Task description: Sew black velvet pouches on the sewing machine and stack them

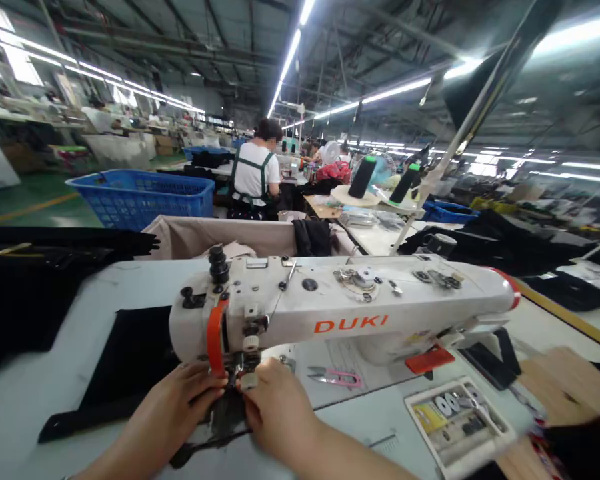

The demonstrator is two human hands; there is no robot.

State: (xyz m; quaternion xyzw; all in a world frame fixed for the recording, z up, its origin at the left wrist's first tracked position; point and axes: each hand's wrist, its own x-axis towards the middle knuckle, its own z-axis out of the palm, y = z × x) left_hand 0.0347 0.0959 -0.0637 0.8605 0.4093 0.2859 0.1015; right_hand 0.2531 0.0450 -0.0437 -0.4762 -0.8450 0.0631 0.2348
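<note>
Both my hands meet at the needle area of a white DUKI sewing machine (280,297). Beside the presser foot, my left hand (177,403) has its thumb and fingers pinched together under the orange guard (215,340). My right hand (280,410) is closed on the other side of the needle, fingers curled inward. What the fingertips hold is too small or hidden to make out. A dark surface (226,417) shows between the hands. Left of the machine head, a flat black cloth piece (125,367) lies on the pale table (20,427), partly behind my left hand.
Pink-handled thread snips (337,377) and a red item (430,360) lie under the machine arm. A parts tray (460,427) sits at right. Black cloth (25,293) covers the far left. Behind stand a fabric-lined bin (225,233), a blue basket (140,197) and a co-worker (255,167).
</note>
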